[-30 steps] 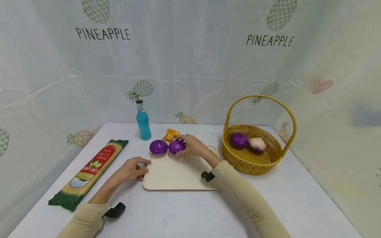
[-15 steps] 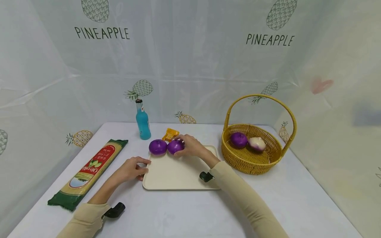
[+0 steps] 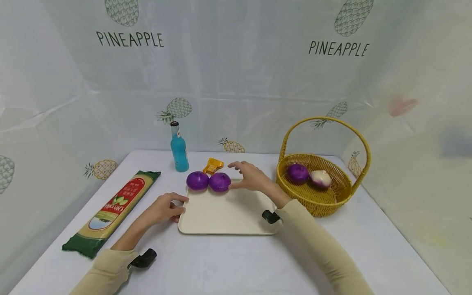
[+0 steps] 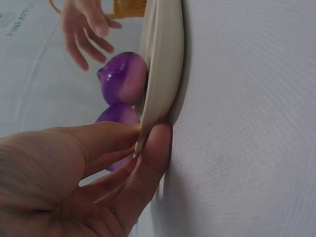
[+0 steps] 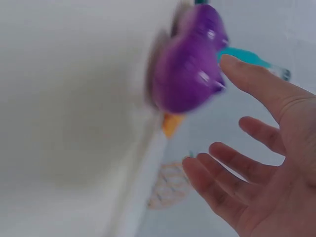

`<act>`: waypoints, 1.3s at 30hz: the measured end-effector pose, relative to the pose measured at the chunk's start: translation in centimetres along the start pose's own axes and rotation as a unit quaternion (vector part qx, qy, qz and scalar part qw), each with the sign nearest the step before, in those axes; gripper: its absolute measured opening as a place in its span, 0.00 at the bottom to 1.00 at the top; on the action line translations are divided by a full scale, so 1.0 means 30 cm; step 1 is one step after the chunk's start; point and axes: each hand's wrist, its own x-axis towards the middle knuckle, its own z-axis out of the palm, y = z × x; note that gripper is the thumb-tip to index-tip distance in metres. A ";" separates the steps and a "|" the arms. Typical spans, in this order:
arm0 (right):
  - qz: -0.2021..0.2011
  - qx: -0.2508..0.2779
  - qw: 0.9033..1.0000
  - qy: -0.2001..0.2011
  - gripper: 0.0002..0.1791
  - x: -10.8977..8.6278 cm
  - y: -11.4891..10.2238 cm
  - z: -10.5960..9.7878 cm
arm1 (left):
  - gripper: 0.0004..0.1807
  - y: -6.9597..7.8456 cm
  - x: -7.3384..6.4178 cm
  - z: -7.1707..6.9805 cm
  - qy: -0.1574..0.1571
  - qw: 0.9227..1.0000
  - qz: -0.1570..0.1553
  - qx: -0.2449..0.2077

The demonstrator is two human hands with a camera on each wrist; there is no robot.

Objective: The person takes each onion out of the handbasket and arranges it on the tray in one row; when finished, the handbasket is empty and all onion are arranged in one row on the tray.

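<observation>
Two purple onions, one on the left (image 3: 197,180) and one on the right (image 3: 220,182), sit side by side at the back left of a cream tray (image 3: 225,215). My left hand (image 3: 162,209) pinches the tray's left edge; in the left wrist view the thumb lies on one side of the rim (image 4: 163,74) and a finger on the other. Just right of the right-hand onion is my right hand (image 3: 254,177), fingers spread and holding nothing. The right wrist view shows a gap between this hand (image 5: 276,163) and the blurred onions (image 5: 185,79).
A wicker basket (image 3: 306,205) with a tall handle stands at right, holding a purple onion (image 3: 298,173) and a white-purple one (image 3: 321,179). Behind the tray are an orange-wrapped packet (image 3: 213,166) and a blue bottle (image 3: 179,151). A long Olivoila package (image 3: 114,211) lies at left.
My right hand has let go of the right-hand onion and moved right, its fingers spreading. The onion stays on the tray beside the other. My left hand keeps its hold on the tray edge.
</observation>
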 end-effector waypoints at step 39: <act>0.170 -0.066 0.979 0.094 0.39 -0.505 0.581 -0.328 | 0.20 0.007 -0.008 0.005 -0.005 1.000 0.002 0.000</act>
